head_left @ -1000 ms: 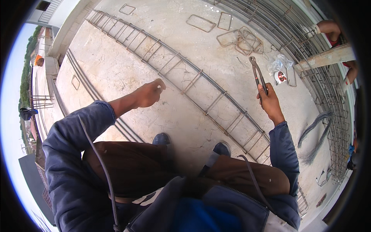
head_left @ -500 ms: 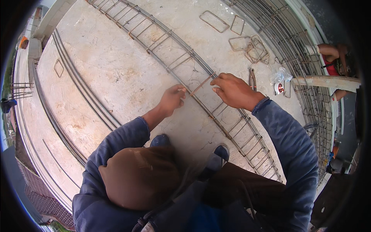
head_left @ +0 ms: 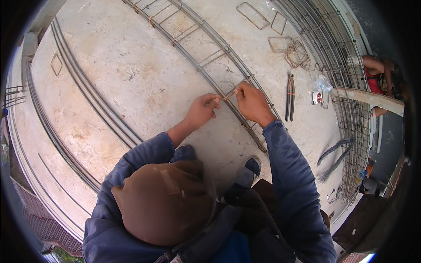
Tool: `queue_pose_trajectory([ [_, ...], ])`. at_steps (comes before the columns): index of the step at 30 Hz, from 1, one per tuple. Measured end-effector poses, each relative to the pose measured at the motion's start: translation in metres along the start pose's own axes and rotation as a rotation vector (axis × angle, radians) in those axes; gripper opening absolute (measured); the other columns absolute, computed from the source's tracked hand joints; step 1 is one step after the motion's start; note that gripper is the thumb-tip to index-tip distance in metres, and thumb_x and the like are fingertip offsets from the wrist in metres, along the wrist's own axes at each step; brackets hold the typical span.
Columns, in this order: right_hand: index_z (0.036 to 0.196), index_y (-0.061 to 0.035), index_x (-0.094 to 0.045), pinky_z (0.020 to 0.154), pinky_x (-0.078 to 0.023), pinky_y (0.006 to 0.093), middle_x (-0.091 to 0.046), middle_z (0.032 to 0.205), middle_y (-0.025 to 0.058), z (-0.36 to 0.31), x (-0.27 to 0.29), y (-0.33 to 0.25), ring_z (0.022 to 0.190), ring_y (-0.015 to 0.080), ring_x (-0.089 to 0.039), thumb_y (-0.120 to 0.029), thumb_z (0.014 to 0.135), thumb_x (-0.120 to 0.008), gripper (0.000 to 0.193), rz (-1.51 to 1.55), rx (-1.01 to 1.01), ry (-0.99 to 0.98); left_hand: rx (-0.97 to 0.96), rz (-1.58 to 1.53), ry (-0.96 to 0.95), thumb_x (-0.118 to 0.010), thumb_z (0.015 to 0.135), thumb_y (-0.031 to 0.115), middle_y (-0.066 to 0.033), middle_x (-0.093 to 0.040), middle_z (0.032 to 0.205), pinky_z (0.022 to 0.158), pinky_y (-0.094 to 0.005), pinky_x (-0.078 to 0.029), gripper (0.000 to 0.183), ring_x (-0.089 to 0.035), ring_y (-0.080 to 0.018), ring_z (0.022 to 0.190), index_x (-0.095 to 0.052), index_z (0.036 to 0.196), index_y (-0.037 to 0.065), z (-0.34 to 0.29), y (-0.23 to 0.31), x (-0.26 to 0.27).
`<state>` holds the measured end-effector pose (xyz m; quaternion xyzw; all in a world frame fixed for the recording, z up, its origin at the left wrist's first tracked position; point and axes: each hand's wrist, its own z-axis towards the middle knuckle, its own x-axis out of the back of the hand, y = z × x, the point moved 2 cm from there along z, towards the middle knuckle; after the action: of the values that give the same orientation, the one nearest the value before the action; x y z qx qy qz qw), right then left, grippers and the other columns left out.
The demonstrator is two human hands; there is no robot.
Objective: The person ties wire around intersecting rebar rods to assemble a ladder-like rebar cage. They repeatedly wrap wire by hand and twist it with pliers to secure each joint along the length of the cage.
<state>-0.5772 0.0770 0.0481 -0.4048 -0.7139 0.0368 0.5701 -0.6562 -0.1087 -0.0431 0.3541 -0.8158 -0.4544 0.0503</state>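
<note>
A long rebar cage [head_left: 188, 57] lies diagonally across the concrete, its thin cross stirrups spanning the long bars. Over its near bar, the thumb and fingers of my right hand [head_left: 255, 104] are pinched on a rusty stirrup [head_left: 230, 94]. My left hand [head_left: 201, 111] is just outside that same bar, fingertips together close to the stirrup's corner. Whatever lies between those left fingertips is too small to make out. A pair of long-handled pincers [head_left: 290, 98] rests on the floor to the right of my right hand.
Loose stirrups [head_left: 296, 53] lie at the far right. Beside them are a clear plastic bag [head_left: 323, 82] and a small round white item [head_left: 316, 97]. Tie wire [head_left: 335, 155] sits by stacked cages [head_left: 346, 79]. Straight bars [head_left: 83, 85] run along the left. Another person [head_left: 375, 74] is beyond the right edge.
My right hand has shifted left and lower, its fingers closing at the stirrup. My left hand has come nearer the same spot. The whole view has shifted, uncovering the pincers and tie wire.
</note>
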Motion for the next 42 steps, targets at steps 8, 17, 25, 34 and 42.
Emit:
queue_pose_trajectory([
  [8, 0.106, -0.0049, -0.061, 0.059, -0.045, 0.0285, -0.060, 0.077, 0.0010, -0.068, -0.090, -0.030, 0.063, 0.0087, -0.056, -0.022, 0.112, -0.059, 0.019, 1.061, -0.425, 0.086, -0.221, 0.442, 0.091, -0.069, 0.100, 0.020, -0.0110, -0.076, 0.093, 0.076, -0.0345, -0.053, 0.029, -0.065, -0.0145, 0.082, -0.075, 0.117, -0.003, 0.004, 0.019, 0.001],
  [17, 0.118, -0.0041, -0.057, 0.055, -0.049, 0.0288, -0.067, 0.085, 0.0083, -0.048, -0.161, -0.029, 0.063, 0.0123, -0.062, -0.016, 0.109, -0.063, 0.016, 1.336, -0.595, 0.766, -0.306, 0.811, 0.034, -0.075, 0.097, 0.024, -0.0203, -0.077, 0.090, 0.065, -0.0357, -0.052, 0.030, -0.065, -0.0205, 0.066, -0.080, 0.112, -0.002, -0.007, 0.064, -0.008],
  [25, 0.143, -0.0076, -0.040, 0.053, -0.050, 0.0305, -0.073, 0.121, 0.0198, -0.041, -0.138, -0.036, 0.061, 0.0146, -0.061, 0.001, 0.102, -0.067, 0.050, 1.812, -0.654, 0.813, -0.596, 1.029, 0.149, -0.076, 0.098, 0.020, -0.0198, -0.075, 0.088, 0.063, -0.0425, -0.054, 0.021, -0.071, -0.0331, 0.069, -0.080, 0.103, 0.000, -0.011, 0.055, -0.018],
  [34, 0.147, -0.0062, -0.044, 0.053, -0.049, 0.0293, -0.077, 0.117, 0.0189, -0.061, -0.123, -0.034, 0.059, 0.0110, -0.057, 0.002, 0.103, -0.059, 0.047, 1.974, -0.618, 0.591, -0.617, 1.074, 0.202, -0.074, 0.099, 0.020, -0.0171, -0.074, 0.088, 0.068, -0.0456, -0.057, 0.019, -0.073, -0.0371, 0.076, -0.079, 0.103, 0.003, -0.014, 0.050, -0.019],
  [42, 0.144, -0.0053, -0.052, 0.049, -0.043, 0.0291, -0.072, 0.090, 0.0098, -0.058, -0.077, -0.042, 0.055, 0.0095, -0.052, -0.005, 0.103, -0.059, 0.042, 1.769, -0.579, 0.315, -0.659, 1.114, 0.175, -0.074, 0.099, 0.019, -0.0168, -0.075, 0.090, 0.070, -0.0450, -0.058, 0.016, -0.074, -0.0386, 0.080, -0.079, 0.102, 0.005, -0.014, 0.050, -0.015],
])
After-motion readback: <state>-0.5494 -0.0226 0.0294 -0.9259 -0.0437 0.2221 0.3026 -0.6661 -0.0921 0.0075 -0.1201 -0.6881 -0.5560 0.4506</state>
